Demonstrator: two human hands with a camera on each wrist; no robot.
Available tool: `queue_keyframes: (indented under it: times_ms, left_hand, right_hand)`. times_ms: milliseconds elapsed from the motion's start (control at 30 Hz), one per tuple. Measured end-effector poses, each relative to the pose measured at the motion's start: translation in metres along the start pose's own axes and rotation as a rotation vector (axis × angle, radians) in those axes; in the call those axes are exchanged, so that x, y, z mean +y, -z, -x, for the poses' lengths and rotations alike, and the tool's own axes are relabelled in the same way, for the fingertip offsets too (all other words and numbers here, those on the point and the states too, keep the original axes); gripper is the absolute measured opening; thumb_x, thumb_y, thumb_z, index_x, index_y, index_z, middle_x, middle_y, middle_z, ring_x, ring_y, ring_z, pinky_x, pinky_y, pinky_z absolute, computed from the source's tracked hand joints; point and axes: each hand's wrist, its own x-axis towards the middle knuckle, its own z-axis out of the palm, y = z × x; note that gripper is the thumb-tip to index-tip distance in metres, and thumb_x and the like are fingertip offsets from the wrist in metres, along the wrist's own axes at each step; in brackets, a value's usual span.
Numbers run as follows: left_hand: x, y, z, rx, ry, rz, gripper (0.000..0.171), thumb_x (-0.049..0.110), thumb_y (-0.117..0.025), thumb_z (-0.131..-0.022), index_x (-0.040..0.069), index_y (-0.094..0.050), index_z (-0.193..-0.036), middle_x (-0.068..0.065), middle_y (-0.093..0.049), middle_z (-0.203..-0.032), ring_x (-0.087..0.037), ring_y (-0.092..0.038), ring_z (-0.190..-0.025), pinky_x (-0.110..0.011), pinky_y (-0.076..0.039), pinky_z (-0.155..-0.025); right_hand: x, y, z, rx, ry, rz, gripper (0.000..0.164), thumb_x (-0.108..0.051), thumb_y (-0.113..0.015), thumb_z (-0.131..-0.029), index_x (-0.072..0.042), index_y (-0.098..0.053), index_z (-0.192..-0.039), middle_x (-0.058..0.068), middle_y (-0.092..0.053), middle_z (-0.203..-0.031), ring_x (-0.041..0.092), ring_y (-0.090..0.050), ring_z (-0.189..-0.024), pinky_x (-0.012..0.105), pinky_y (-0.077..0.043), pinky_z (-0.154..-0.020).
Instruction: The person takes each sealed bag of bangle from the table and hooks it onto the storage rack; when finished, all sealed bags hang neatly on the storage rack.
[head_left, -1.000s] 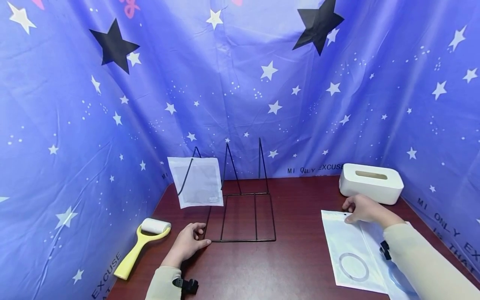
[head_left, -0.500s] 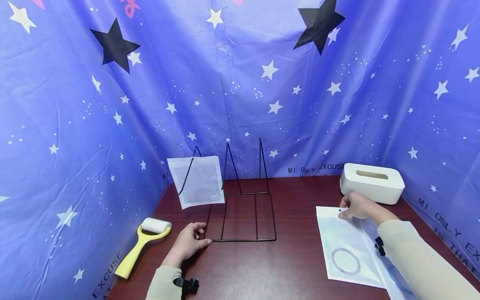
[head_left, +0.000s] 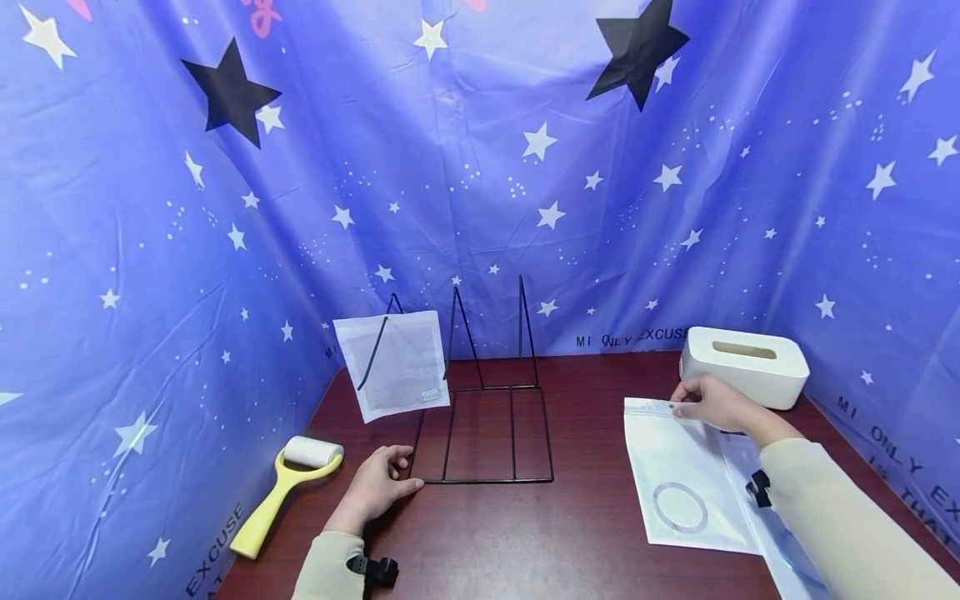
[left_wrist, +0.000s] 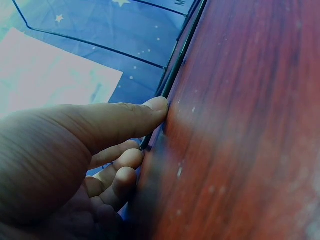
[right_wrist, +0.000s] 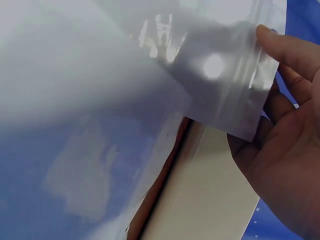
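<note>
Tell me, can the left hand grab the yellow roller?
Probably yes: the yellow roller lies near the left hand, nothing visible between them, though that hand should first release the black wire rack.

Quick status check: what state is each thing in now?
Wire rack: standing, prongs up
Left hand: holding near-left corner of wire rack
Hung bag: hanging from left prong
Held bag: top edge pinched
Right hand: pinching held bag
Second bag: partly covered
Tissue box: upright, no tissue showing
Lint roller: lying down, roll exposed
</note>
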Motion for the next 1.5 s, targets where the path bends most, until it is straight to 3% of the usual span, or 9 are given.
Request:
queue_keyframes:
  times_ms: [300,600,933,1233,1500]
  left_hand:
    - [-0.002,0.001,0.0,-0.008,0.004,0.003,0.056,0.018,-0.094,-0.078,0.006,-0.071,-0.127,0.003,-0.059,-0.095,-0.014,-0.053,-0.08,-0.031,-0.045,-0.073]
    - [-0.002,0.002,0.0,-0.008,-0.001,0.0,0.056,0.019,-0.094,-0.078,0.005,-0.071,-0.127,0.003,-0.059,-0.095,-0.014,-0.053,-0.08,-0.031,-0.045,-0.073]
    - [-0.003,0.001,0.0,-0.003,0.001,0.001,0.056,0.019,-0.094,-0.078,0.006,-0.071,-0.126,0.003,-0.059,-0.095,-0.013,-0.053,-0.08,-0.031,-0.045,-0.073]
    - [-0.001,0.0,0.001,-0.01,0.024,0.012,0.055,0.018,-0.094,-0.078,0.007,-0.071,-0.126,0.004,-0.059,-0.095,-0.013,-0.053,-0.079,-0.031,-0.045,-0.074]
    - [0.001,0.002,0.001,-0.009,0.015,0.015,0.055,0.018,-0.094,-0.078,0.006,-0.071,-0.127,0.002,-0.06,-0.095,-0.014,-0.053,-0.08,-0.031,-0.045,-0.073]
  right_hand:
    - [-0.011,0.002,-0.005,0.052,-0.006,-0.026,0.006,-0.017,-0.079,-0.094,-0.012,-0.076,-0.097,0.001,-0.071,-0.094,0.019,-0.059,-0.088,0.033,-0.048,-0.079]
    - [-0.028,0.012,-0.002,0.121,0.035,-0.057,0.007,-0.014,-0.077,-0.096,-0.009,-0.079,-0.102,0.002,-0.074,-0.094,0.014,-0.063,-0.086,0.027,-0.051,-0.075]
    - [-0.061,0.028,0.017,0.235,0.005,-0.069,0.02,-0.031,-0.078,-0.097,-0.012,-0.079,-0.103,0.005,-0.073,-0.098,0.016,-0.064,-0.086,0.028,-0.054,-0.071]
    - [-0.085,0.035,0.036,0.331,0.113,-0.049,0.01,-0.016,-0.076,-0.098,-0.011,-0.08,-0.106,0.009,-0.074,-0.104,0.006,-0.064,-0.087,0.023,-0.053,-0.069]
    - [-0.095,0.04,0.047,0.387,0.111,-0.03,0.007,-0.018,-0.077,-0.098,-0.013,-0.079,-0.103,0.009,-0.075,-0.105,0.003,-0.067,-0.085,0.024,-0.052,-0.065]
